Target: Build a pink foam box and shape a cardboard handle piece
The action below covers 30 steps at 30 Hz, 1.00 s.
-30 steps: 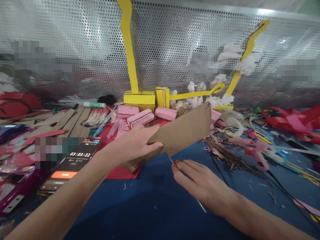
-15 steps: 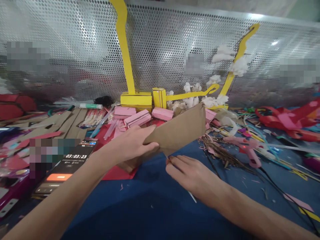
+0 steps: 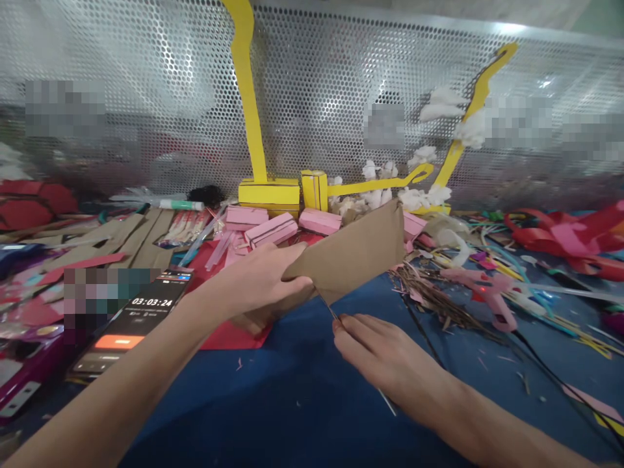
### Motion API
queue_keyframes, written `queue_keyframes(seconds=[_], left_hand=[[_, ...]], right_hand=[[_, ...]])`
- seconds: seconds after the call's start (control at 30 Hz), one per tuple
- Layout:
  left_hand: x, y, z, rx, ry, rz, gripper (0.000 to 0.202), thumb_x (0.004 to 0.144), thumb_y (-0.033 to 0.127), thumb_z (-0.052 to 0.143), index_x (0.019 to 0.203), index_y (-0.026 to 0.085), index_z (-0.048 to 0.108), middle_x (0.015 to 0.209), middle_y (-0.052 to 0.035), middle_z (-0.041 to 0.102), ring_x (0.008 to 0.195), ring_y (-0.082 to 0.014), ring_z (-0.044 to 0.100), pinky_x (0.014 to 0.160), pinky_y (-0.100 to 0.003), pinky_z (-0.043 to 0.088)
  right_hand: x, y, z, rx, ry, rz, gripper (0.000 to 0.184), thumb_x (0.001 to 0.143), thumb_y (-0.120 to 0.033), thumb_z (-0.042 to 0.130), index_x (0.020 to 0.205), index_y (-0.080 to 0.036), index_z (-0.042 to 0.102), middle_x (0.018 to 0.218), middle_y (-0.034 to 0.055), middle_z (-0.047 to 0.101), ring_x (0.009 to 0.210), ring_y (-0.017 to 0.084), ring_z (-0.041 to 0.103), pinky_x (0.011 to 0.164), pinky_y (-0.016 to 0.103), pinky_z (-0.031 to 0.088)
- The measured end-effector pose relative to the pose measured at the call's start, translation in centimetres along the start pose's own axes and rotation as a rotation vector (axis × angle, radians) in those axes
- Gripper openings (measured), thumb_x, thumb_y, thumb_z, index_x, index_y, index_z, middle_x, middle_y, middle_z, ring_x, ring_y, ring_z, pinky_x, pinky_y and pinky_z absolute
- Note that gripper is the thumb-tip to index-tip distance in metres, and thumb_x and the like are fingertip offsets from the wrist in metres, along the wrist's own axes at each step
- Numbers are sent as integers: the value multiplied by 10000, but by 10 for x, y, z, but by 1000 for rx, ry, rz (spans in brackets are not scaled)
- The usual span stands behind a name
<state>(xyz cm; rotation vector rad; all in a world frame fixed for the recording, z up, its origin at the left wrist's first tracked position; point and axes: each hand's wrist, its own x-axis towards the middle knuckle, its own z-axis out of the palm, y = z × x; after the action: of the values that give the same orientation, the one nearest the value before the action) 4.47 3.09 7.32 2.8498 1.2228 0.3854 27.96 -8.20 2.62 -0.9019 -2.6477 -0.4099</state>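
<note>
My left hand point(image 3: 258, 283) is closed on the left end of a brown cardboard sheet point(image 3: 355, 250), held tilted above the blue table point(image 3: 302, 396). Just below it, my right hand point(image 3: 385, 361) pinches a thin metal blade or rod point(image 3: 333, 312), and its tip meets the sheet's lower edge. The tool's other end pokes out under my wrist.
A phone point(image 3: 136, 318) showing a timer lies at the left. Pink blocks point(image 3: 273, 227), yellow card shapes point(image 3: 270, 192) with cotton tufts and a perforated metal screen point(image 3: 146, 97) stand behind. A pink glue gun point(image 3: 487, 289), twigs and paper scraps litter the right; red paper point(image 3: 229, 335) lies under the sheet.
Both hands have kept their grip. My right hand and the tool have shifted slightly along the sheet's lower edge, and the view has wobbled a little.
</note>
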Motion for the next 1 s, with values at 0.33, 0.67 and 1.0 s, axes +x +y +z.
queue_keyframes(seconds=[0.33,0.67,1.0], left_hand=[[0,0,2,-29,15,24,322,952,530,494,1009,230,593,982,-62,708,892,-306,648,680,-355,415],[0,0,0,-28,3,52,310,970,496,467,1047,226,597,972,-58,706,867,-284,647,693,-361,423],[-4,3,-3,41,4,4,362,965,556,460,1024,229,606,867,-63,681,816,-300,649,653,-356,409]], right_hand=[[10,-3,0,-165,-60,-34,146,937,-27,508,999,-119,603,861,109,685,750,222,668,702,354,571],[24,-1,4,-253,-127,-41,161,860,-30,620,970,-140,577,900,121,710,806,257,717,679,359,587],[6,-10,15,-368,13,-37,182,908,-21,528,1041,-67,644,973,199,759,865,269,753,724,355,617]])
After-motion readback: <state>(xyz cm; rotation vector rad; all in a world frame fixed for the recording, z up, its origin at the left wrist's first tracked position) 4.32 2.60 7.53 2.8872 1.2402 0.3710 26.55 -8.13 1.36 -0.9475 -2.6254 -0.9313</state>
